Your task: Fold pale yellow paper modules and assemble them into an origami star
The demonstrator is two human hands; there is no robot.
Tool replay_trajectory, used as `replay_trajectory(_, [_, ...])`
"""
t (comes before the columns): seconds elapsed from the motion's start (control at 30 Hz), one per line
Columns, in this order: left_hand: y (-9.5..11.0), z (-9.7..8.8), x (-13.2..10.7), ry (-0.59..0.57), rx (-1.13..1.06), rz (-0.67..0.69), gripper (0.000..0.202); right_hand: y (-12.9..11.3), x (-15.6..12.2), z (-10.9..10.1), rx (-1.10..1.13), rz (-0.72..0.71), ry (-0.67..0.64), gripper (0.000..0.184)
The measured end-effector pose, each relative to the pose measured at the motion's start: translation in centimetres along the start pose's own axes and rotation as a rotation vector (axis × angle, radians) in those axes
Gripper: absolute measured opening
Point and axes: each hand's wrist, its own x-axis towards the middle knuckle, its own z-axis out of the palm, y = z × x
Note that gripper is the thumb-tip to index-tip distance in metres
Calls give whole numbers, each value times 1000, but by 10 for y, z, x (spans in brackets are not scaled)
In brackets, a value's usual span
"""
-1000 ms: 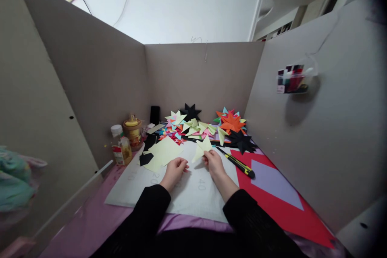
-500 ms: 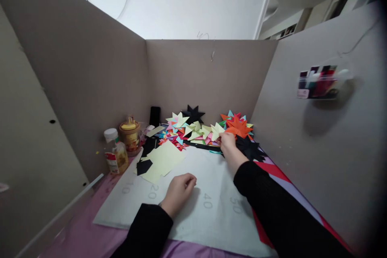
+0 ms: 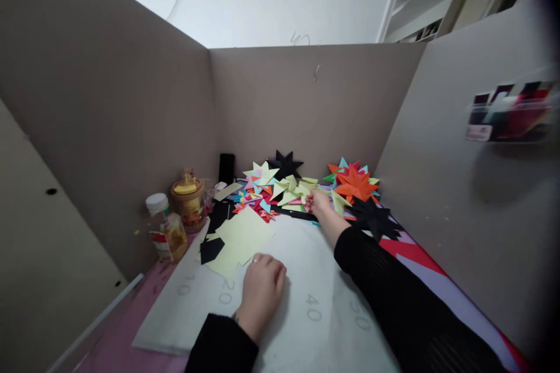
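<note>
My left hand (image 3: 261,288) lies on the white mat (image 3: 297,326) with its fingers curled in, and nothing shows in it. My right hand (image 3: 320,205) reaches to the back of the mat, its fingertips a little apart at a group of pale green folded paper pieces (image 3: 292,189). Just right of that hand stands another pale green folded piece (image 3: 340,203). Flat pale green paper sheets (image 3: 245,236) lie at the left, with a black paper piece (image 3: 212,250) on them.
An orange paper star (image 3: 355,183) and a black one (image 3: 375,218) sit at the right. Another black star (image 3: 285,164) leans at the back. A bottle (image 3: 168,230), a lidded jar (image 3: 190,201) and a phone (image 3: 226,169) stand at the left. Grey panels (image 3: 306,105) enclose the table.
My right hand has moved left, away from the pale green piece it was pinching, which now stands to its right. My left hand has turned slightly, knuckles up. The view has shifted a little.
</note>
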Motion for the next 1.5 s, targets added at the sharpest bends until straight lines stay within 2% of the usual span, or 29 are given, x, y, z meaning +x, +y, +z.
replay_trajectory(0.07, [-2,2,0,55,119,-52,24,17,-32,6,-158,-1,-158,13])
replay_trajectory(0.17, [-7,8,-2,35,214,-112,22,31,-85,13,-336,-72,-408,11])
replay_trajectory(0.2, [-9,10,-3,17,226,-127,24,31,-100,15,-435,-159,-528,10])
replay_trajectory(0.23, [-11,11,-3,3,230,-141,25,31,-113,16,-639,-334,-679,8])
replay_trajectory(0.27, [-12,12,-4,-5,231,-152,27,29,-122,17,-814,-478,-769,8])
replay_trajectory(0.33, [-13,12,-4,-10,227,-157,28,25,-133,20,-1105,-696,-854,15])
replay_trajectory(0.37, [-13,12,-4,-8,226,-157,27,25,-135,21,-1174,-736,-851,18])
replay_trajectory(0.43, [-12,10,-4,-5,225,-156,25,27,-133,25,-1176,-726,-842,20])
replay_trajectory(0.5, [-11,9,-5,-5,227,-164,24,35,-128,29,-1019,-617,-794,19])
replay_trajectory(0.57, [-11,8,-5,-9,230,-175,24,44,-120,34,-807,-439,-650,18])
replay_trajectory(0.67, [-10,7,-5,-8,225,-186,25,52,-107,46,-700,-297,-476,23])
replay_trajectory(0.73, [-10,6,-6,7,210,-175,23,53,-100,56,-659,-226,-421,26])
replay_trajectory(0.83, [-11,5,-6,35,182,-138,21,52,-99,68,-553,-127,-401,26])
replay_trajectory(0.97, [-15,6,-6,44,90,-118,19,45,-107,73,-417,-87,-419,14])
replay_trajectory(1.03, [-17,7,-5,113,-13,-114,20,37,-111,68,-367,-106,-393,11])
replay_trajectory(1.07, [-19,8,-3,186,-78,-115,23,32,-113,64,-343,-121,-369,10])
replay_trajectory(1.13, [-21,9,0,373,-252,-158,39,21,-119,52,-293,-153,-319,14])
replay_trajectory(1.2, [-22,8,5,488,-536,-260,60,11,-130,36,-247,-162,-286,22])
replay_trajectory(1.27, [-22,4,9,434,-922,-338,67,6,-146,18,-210,-142,-284,28])
replay_trajectory(1.37, [-19,-2,12,177,-1411,-297,53,4,-173,-7,-167,-78,-377,33])
replay_trajectory(1.43, [-19,-6,12,63,-1562,-288,44,5,-187,-21,-165,-77,-420,32])
replay_trajectory(1.5, [-21,-8,11,21,-1624,-334,40,5,-195,-30,-174,-64,-459,31])
